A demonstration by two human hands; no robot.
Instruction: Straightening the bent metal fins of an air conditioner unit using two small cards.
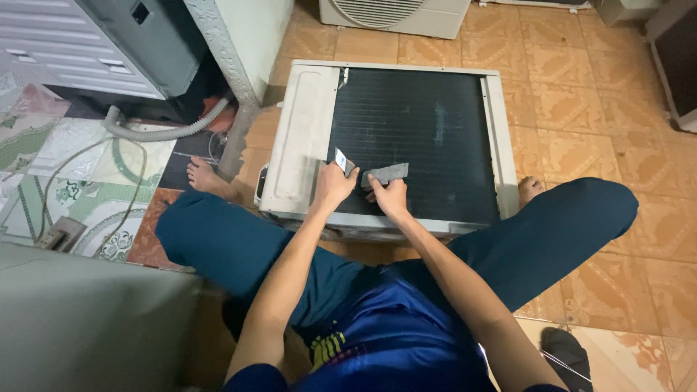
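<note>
A person sits on a tiled floor [581, 94] with legs spread around an air-conditioner unit [305, 138] that lies flat between them. The unit has a pale, dirty frame and a wide panel of dark fins [428, 131] facing up.

The left hand [332, 186] rests on the near left part of the fins, just beside the pale side panel. Its fingers are closed around a small tool [341, 160] with a light-coloured tip that sticks up from the fist; what kind of tool it is, I cannot tell. The right hand [390, 196] lies just beside the left one, also on the fins near the front edge of the unit. Its fingers press on a grey flat piece [386, 174], which looks like cloth or a thin pad, and this piece lies on the fins between the two hands and a little beyond them. The two hands are close together but I cannot tell if they touch.

One bare foot [203, 176] shows at the left of the unit and the other [528, 189] at the right. On the left, a grey ribbed hose [167, 132] and a thin cable [87, 156] lie on a patterned floor. Another white unit [392, 14] stands at the top of the view.
</note>
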